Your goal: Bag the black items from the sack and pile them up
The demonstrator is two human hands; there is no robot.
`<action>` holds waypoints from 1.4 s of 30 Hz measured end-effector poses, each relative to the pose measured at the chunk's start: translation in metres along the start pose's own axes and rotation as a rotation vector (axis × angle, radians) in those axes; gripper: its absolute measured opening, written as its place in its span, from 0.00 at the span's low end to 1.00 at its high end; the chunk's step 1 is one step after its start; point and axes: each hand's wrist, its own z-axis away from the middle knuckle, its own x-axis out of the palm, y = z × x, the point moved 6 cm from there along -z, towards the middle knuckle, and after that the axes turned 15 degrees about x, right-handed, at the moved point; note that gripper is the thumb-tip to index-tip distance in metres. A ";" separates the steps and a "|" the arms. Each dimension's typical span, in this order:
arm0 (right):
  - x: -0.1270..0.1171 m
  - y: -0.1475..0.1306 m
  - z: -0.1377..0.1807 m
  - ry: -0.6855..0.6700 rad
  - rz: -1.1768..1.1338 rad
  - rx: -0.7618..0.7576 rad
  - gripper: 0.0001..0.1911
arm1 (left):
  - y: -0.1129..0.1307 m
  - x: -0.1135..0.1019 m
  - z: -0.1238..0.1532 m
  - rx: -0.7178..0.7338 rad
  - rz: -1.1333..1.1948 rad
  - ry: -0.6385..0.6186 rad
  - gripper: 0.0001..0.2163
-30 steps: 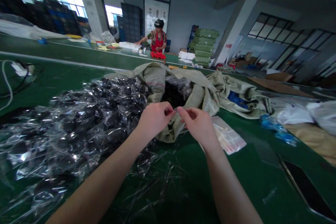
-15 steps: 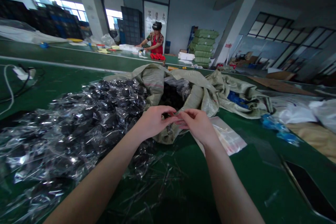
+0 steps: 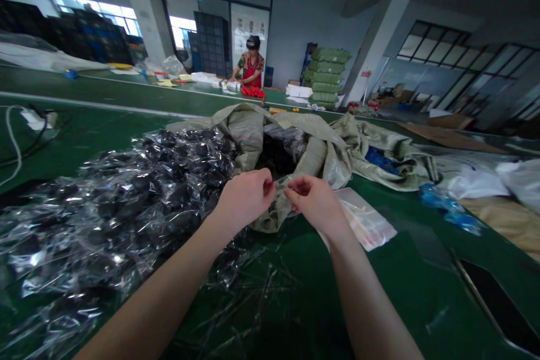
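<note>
My left hand (image 3: 247,197) is closed in a pinch in front of an open woven sack (image 3: 244,132) with dark contents. A short gap away, my right hand (image 3: 314,202) is also closed, thumb against fingertips. Something thin and see-through seems to lie between the fingertips, but I cannot make it out against the sack. To the left spreads a large heap of dark rounded items in clear plastic bags (image 3: 139,197). A stack of flat clear plastic bags (image 3: 365,219) lies beside my right wrist, partly behind it.
Thin clear plastic strips (image 3: 257,298) are scattered on the green table (image 3: 307,298). At right lie a phone (image 3: 498,298), blue plastic-wrapped items (image 3: 451,208) and another woven sack (image 3: 392,152). A white power strip (image 3: 37,118) sits at left. Across the table a co-worker (image 3: 253,64) stands near red items (image 3: 253,91).
My hands have drawn apart from a touching position, the left one moving slightly left and its fingers curling more. The co-worker's arms have shifted to the right.
</note>
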 end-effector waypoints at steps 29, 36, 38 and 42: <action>0.007 -0.024 0.023 -0.157 0.042 -0.186 0.15 | -0.001 -0.049 0.015 -0.252 -0.414 -0.062 0.10; 0.069 0.021 -0.096 0.008 0.484 -0.198 0.14 | -0.032 -0.051 0.012 -0.362 -0.415 -0.154 0.14; 0.102 0.026 -0.114 -0.105 0.601 -0.280 0.23 | -0.034 -0.049 0.011 -0.344 -0.399 -0.157 0.14; 0.120 0.029 -0.128 -0.123 0.624 -0.283 0.19 | -0.037 -0.042 0.012 -0.332 -0.372 -0.173 0.14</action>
